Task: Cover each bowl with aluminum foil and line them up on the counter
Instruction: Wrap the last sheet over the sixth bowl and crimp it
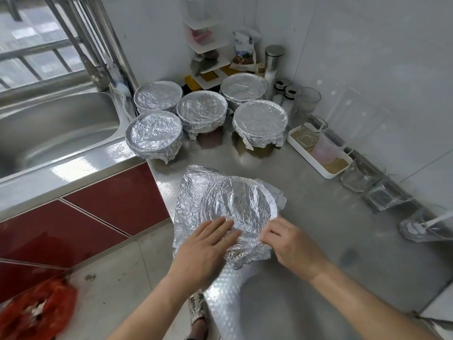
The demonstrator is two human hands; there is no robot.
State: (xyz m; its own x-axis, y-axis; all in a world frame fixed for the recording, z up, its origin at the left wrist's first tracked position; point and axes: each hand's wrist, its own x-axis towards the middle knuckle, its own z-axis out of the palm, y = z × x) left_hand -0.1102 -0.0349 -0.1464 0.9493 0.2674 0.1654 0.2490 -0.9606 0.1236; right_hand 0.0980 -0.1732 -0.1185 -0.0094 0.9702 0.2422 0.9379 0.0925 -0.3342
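Hands at lower centre of frame. Left hand (208, 239) lies flat on the foil sheet (228, 200), fingers straight and close together, pressing down. Right hand (291, 244) is just beside it, fingers curled, pinching the sheet's near edge.

The bowl under the sheet is hidden; only a round rim shape presses through the foil. It stands at mid-frame on the steel counter (318, 217), near the counter's left edge.

Risks, as judged:
- The sheet is loose, crumpled and skewed left, with part overhanging the counter edge. The right side may come up short and leave a gap.
- A hard tug from the pinch could tear the thin foil.
- A sideways push could slide the bowl off the near edge.

Upper centre: five covered bowls (201, 111) sit clustered, not lined. The leftmost (154, 136) sits by the sink (61, 123). Shuffling them could knock the white tray (328, 174) at right.
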